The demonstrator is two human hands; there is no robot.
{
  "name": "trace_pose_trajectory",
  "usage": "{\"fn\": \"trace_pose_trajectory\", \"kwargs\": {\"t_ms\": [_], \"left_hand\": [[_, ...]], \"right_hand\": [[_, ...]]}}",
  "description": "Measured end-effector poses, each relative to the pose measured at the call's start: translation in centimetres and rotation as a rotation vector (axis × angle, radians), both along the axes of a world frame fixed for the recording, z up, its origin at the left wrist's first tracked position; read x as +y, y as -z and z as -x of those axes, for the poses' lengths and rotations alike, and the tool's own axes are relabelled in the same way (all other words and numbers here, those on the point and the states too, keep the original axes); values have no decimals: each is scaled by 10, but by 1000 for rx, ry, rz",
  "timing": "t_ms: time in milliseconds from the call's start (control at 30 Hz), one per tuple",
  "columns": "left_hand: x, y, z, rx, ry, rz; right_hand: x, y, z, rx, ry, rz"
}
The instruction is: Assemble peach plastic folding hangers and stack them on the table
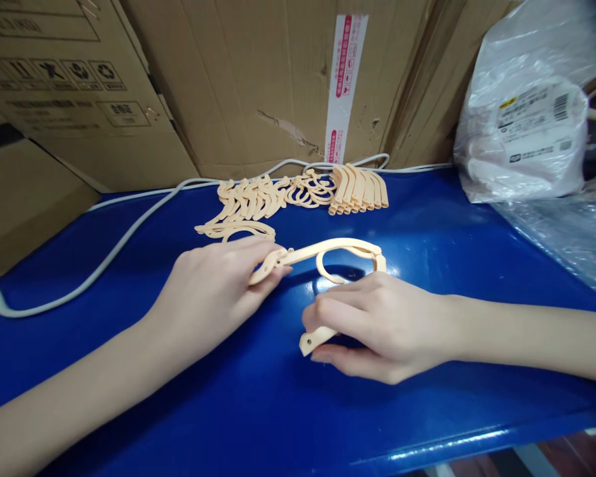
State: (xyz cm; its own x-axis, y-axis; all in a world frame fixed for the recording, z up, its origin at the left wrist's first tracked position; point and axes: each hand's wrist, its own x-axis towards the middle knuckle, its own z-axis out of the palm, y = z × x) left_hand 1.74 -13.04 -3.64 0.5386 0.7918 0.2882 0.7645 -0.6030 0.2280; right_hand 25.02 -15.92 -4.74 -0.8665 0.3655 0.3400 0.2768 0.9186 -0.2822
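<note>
A long curved beige plastic part (328,250) with a hooked loop is held just above the blue table (258,411) between both hands. My left hand (218,288) pinches its left tip between thumb and fingers. My right hand (377,324) is closed around its right end, and a short beige stub (312,341) sticks out under the fingers. Behind them lies a row of several more beige plastic parts (298,192), some stacked, some loose.
Cardboard boxes (258,79) stand along the back edge. A white cable (129,232) runs from the left across the back of the table. Plastic bags (526,112) with labelled contents sit at the back right, with clear wrap (571,225) beside them.
</note>
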Motion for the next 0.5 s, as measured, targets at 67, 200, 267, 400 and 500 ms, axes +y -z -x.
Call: {"fn": "trace_pose_trajectory", "kwargs": {"t_ms": [67, 200, 267, 400, 500], "left_hand": [[4, -1, 1, 17, -22, -53], [8, -1, 1, -19, -14, -51], [8, 1, 2, -32, -10, -57], [6, 4, 2, -62, 7, -82], [7, 5, 2, -81, 8, -91]], "right_hand": [[2, 0, -1, -20, -24, -1], [8, 2, -4, -38, 10, -242], [11, 3, -5, -72, 63, -360], [11, 3, -4, -97, 99, -480], [9, 4, -4, -94, 84, -457]]}}
